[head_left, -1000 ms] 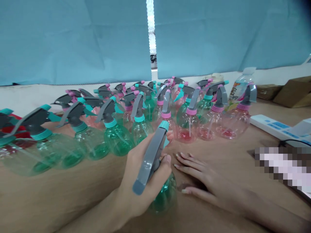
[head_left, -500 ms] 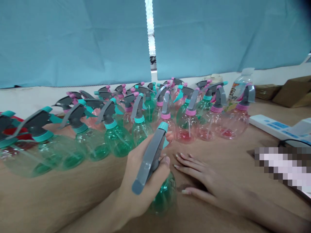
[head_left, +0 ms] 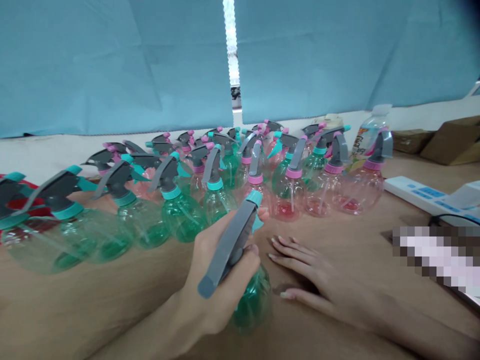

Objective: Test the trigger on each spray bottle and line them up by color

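My left hand (head_left: 210, 280) is wrapped round the neck of a green spray bottle (head_left: 252, 305) with a grey trigger head and turquoise nozzle, its nozzle pointing away from me. The fingers by the trigger are partly hidden behind the grey head. To the right of this bottle, my right hand (head_left: 315, 275) lies flat on the wooden table (head_left: 337, 332), fingers stretched out and holding nothing. Just beyond the left hand stand a green spray bottle (head_left: 183, 217) and a pink spray bottle (head_left: 288, 202).
Several more green and pink spray bottles fill the back of the table in rows. A labelled clear drink bottle (head_left: 369, 132), a cardboard box (head_left: 452, 140) and a white power strip (head_left: 416, 192) are on the right. A blue cloth (head_left: 112, 65) hangs behind.
The held bottle's grey head has shifted slightly, its rear end a little left and up. My right hand stays in place.
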Tool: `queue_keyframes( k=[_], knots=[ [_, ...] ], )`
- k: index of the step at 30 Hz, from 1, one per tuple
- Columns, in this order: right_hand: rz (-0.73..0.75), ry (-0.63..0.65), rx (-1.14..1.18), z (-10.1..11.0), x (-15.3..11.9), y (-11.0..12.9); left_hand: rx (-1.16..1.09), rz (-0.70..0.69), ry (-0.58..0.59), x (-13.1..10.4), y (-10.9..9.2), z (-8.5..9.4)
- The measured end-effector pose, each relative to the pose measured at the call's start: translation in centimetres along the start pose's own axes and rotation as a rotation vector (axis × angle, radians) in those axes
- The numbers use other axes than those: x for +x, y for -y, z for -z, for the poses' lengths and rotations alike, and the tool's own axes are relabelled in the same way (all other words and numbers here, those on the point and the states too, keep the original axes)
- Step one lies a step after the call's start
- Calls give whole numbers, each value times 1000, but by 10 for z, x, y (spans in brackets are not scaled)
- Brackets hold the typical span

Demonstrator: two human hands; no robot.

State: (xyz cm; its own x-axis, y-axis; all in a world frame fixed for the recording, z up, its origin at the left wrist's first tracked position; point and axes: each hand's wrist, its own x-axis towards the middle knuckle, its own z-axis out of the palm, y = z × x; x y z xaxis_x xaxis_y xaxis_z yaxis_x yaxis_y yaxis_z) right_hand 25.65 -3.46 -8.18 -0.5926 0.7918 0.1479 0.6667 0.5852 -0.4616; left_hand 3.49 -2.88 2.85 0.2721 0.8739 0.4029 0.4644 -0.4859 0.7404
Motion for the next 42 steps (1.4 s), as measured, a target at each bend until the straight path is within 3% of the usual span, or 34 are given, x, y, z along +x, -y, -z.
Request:
queue_keyframes(
  k=[14, 24, 35, 42],
  knots=[
    [-2, 11, 4, 0, 0, -1, -32, -23, 40, 3, -2, 3],
    [-1, -19, 24, -2, 0, -2, -7, 18, 5, 0, 0, -1],
    [-2, -14, 2, -1, 0, -1, 77, -68, -95, -1, 1, -1],
    [10, -32, 24, -3, -2, -4, 62, -68, -88, -1, 2, -2]
  ],
)
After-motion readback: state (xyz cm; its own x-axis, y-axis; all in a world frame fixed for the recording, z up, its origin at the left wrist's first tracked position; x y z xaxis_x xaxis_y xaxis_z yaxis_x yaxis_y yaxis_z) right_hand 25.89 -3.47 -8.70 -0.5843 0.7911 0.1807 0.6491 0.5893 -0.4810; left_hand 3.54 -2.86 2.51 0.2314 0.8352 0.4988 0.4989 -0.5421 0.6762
